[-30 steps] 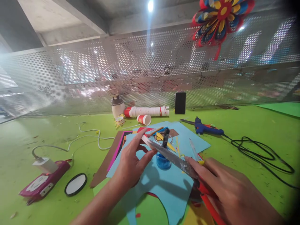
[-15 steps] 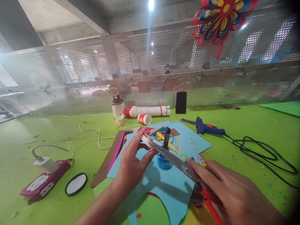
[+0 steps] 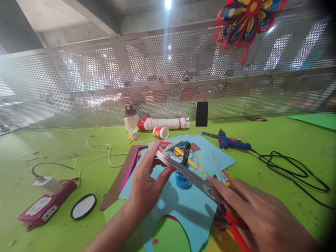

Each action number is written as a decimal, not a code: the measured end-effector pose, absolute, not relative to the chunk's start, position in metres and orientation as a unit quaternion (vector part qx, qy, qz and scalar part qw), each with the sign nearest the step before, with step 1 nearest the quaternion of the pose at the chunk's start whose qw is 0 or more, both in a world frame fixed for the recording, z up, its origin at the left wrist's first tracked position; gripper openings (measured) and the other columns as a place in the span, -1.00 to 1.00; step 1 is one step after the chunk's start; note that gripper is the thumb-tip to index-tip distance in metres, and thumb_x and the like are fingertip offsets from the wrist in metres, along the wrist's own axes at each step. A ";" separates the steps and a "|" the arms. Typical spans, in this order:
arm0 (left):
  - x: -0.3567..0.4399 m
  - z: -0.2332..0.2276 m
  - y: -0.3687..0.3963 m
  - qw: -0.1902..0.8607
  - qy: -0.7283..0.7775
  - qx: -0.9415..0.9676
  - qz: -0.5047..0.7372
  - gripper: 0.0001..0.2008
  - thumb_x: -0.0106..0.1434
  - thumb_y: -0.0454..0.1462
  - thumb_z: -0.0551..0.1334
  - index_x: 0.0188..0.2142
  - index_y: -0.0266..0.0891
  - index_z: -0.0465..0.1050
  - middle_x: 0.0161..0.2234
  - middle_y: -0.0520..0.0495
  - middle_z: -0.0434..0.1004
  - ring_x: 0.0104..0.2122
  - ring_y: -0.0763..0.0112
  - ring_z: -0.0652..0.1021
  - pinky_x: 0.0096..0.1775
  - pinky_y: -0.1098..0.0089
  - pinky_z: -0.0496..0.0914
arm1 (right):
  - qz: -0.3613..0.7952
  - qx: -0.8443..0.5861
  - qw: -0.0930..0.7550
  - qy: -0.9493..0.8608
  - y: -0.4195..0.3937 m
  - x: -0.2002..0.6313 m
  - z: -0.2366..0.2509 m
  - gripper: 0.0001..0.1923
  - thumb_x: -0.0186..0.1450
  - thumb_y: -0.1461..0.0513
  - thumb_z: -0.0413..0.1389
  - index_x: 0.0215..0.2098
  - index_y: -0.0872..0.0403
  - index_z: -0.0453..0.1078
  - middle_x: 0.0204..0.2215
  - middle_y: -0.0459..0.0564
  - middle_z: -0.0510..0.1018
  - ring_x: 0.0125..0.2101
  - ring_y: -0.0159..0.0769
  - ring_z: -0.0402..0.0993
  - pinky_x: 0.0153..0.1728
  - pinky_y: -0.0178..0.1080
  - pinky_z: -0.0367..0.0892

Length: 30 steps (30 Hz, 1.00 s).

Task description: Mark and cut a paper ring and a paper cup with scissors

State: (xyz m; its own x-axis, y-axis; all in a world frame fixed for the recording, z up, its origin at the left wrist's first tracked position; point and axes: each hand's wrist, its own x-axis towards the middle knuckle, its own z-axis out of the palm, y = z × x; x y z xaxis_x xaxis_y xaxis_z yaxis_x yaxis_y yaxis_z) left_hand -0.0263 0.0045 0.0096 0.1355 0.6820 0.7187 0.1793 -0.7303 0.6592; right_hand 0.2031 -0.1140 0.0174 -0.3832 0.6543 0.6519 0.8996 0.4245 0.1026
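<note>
A green table is spread out below a wall of perforated metal, on which a paper flower is hung at the upper right. At the table's middle, a blue sheet of paper is laid over a stack of coloured sheets. A black cable is coiled at the right, joined to a blue glue gun. A magenta power strip with a white charger is seen at the left, and a round mirror lies just beside it. A sleeve of paper cups, a white bottle and a black phone are set along the wall.

Red-handled scissors are gripped by the right hand, the blades pointed up and to the left above the blue sheet. A small strip of white and red paper is pinched between thumb and fingers of the left hand, and it is met by the scissor tips. A small blue pot with a black marker stands just behind the blades.
</note>
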 end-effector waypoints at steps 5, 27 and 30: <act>-0.027 0.008 0.005 0.214 0.300 0.719 0.589 -0.40 0.26 -0.22 0.36 0.27 -0.21 0.31 0.07 -0.22 0.54 -0.19 0.36 0.65 -0.06 0.34 0.58 | -0.229 -0.482 0.273 -0.800 -0.111 0.202 0.018 -0.58 0.35 0.35 -0.06 0.16 0.17 0.30 -0.23 0.28 0.58 -0.34 0.02 0.64 -0.45 -0.01 0.61; -0.027 0.012 0.005 0.186 0.324 0.731 0.572 -0.41 0.27 -0.21 0.34 0.26 -0.26 0.31 0.05 -0.25 0.56 -0.19 0.32 0.65 -0.04 0.26 0.58 | -0.212 -0.479 0.264 -0.810 -0.112 0.204 0.018 -0.58 0.34 0.36 -0.03 0.16 0.20 0.28 -0.27 0.28 0.58 -0.30 0.08 0.65 -0.41 0.07 0.62; -0.027 0.014 0.004 0.185 0.330 0.733 0.565 -0.41 0.27 -0.22 0.34 0.26 -0.25 0.30 0.05 -0.25 0.56 -0.20 0.33 0.66 -0.05 0.26 0.58 | -0.214 -0.482 0.260 -0.808 -0.113 0.205 0.018 -0.59 0.35 0.35 -0.05 0.16 0.18 0.29 -0.26 0.27 0.58 -0.30 0.07 0.65 -0.41 0.05 0.62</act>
